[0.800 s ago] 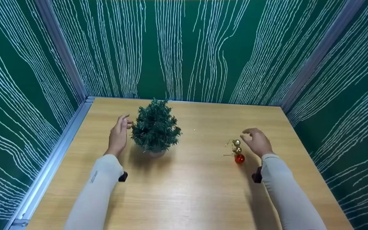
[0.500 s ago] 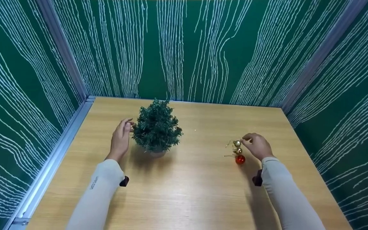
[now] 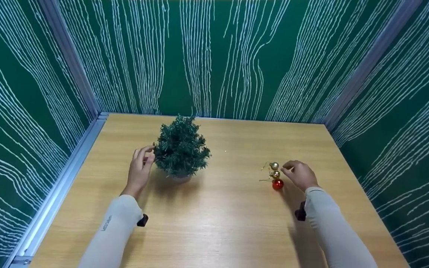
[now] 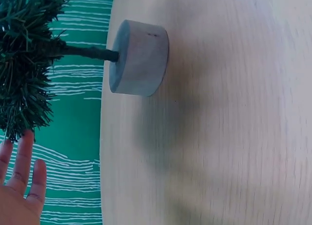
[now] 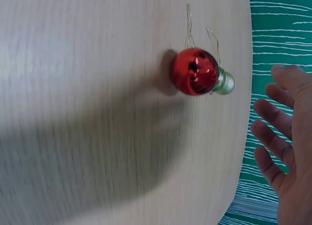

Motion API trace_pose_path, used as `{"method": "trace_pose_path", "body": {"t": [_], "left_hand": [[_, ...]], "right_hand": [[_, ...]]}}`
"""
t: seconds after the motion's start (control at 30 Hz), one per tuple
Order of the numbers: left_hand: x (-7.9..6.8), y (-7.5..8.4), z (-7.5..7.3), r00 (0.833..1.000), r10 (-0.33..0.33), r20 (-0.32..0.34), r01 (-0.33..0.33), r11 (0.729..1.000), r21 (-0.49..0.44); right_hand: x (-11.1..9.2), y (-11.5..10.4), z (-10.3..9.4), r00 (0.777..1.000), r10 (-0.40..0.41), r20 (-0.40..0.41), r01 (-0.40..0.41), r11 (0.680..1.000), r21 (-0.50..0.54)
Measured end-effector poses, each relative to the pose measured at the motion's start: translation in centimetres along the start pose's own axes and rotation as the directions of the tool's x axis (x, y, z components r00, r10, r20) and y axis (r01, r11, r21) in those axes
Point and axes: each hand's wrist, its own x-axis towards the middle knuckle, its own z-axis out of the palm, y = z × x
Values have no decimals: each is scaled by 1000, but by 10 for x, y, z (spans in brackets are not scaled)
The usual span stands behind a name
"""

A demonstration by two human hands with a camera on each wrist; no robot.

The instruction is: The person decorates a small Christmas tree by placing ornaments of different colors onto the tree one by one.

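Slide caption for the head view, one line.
Left hand at a tree, right hand beside two gold baubles and a red bauble on a table.

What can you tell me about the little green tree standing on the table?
The little tree is a bushy, dark green cone of bristly needles that look plastic. A thin, dark trunk joins it to a pale, round, drum-shaped base with small dark marks on its side; what the base is made of is unclear. It stands upright on the wooden-looking table, left of centre. The left hand's fingertips are at the needles on its left side, perhaps just touching. No ornament shows on it.
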Motion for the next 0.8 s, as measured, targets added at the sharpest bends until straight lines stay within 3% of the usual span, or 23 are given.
{"method": "trace_pose_path", "body": {"t": [0.3,0.53,0.8], "left_hand": [[-4,0,3,999,-40,-4,40,999,-10],[-8,-1,7,994,-94,-49,92,994,-52],[-10,-2,10,989,-92,-119,82,993,-83]], "right_hand": [[3,9,1,999,41,-31,-40,998,56],[1,11,10,998,61,3,-61,995,74],[12,7,12,981,163,102,-172,981,92]]}}
